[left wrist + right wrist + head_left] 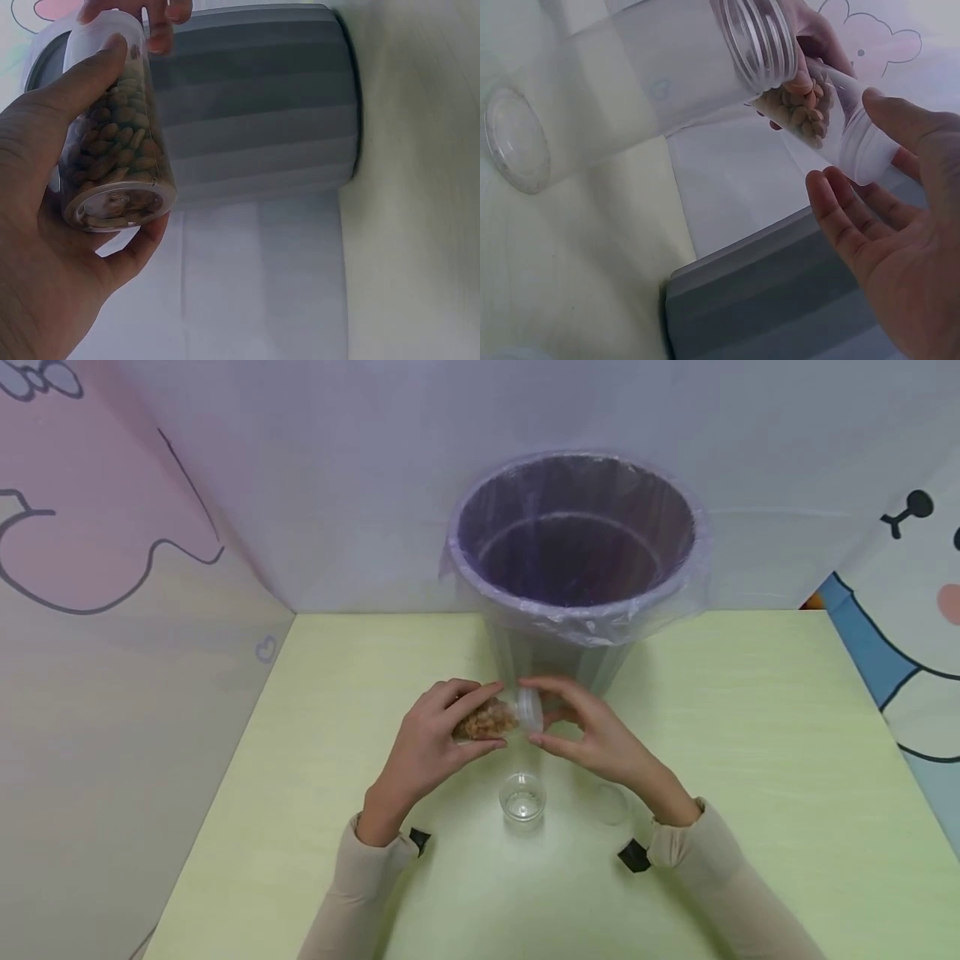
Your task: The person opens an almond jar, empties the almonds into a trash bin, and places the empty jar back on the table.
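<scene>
My left hand (438, 731) grips a clear plastic jar of almonds (120, 135), fingers and thumb wrapped round its body. The jar lies on its side in the air, its whitish screw lid (529, 710) pointing right. At that lid, my right hand (600, 735) has its fingers and thumb curled round the rim from opposite sides. Below the hands, an uncovered clear jar (522, 797) stands upright on the table; its threaded mouth looms large in the right wrist view. A translucent round lid (612, 804) lies flat to the right of it.
A grey bin (555, 664) with a clear plastic liner over its rim stands just behind the hands at the back of the pale yellow table (337, 693). Printed curtains hang on the left, back and right. Small black pieces (634, 856) show at the sleeve cuffs.
</scene>
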Demonstrator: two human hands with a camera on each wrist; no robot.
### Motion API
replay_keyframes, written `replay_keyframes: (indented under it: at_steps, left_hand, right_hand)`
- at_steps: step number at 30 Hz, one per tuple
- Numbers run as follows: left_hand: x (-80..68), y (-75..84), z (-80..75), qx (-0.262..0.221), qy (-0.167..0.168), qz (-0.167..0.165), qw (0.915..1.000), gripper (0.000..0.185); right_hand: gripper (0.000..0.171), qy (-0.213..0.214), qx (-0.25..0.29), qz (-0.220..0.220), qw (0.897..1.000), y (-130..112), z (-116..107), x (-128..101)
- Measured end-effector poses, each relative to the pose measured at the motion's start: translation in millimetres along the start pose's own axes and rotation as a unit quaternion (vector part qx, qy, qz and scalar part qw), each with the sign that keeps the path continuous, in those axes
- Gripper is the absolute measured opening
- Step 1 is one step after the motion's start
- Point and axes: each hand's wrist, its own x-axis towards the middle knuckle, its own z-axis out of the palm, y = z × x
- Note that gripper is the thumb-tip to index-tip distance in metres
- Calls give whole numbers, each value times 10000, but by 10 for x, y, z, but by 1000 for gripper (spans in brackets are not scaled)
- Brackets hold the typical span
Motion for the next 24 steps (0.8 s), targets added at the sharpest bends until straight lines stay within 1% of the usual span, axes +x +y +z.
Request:
replay_keyframes:
  at_steps: [5,8,11,15,20,24]
  left_hand:
    - [46,2,42,-22,-8,-13,10000,72]
    - [66,1,66,-14,45,46,10000,72]
    - [77,5,91,-37,77,96,9999,72]
    - [75,9,127,-73,35,79,9999,72]
    - [60,14,147,-55,-34,24,10000,73]
    - [56,20,161,-47,-38,11,10000,73]
  right_hand:
    - [67,199,43,39,9998,9,3,-22]
    - [64,285,45,96,9995,6,-2,-22]
    - [63,371,83,153,9992,2,0,-36]
    - [62,476,145,195,9986,18,11,-68]
    - [61,459,149,216,9986,69,27,-90]
    - [63,395,88,336,9986,62,14,-98]
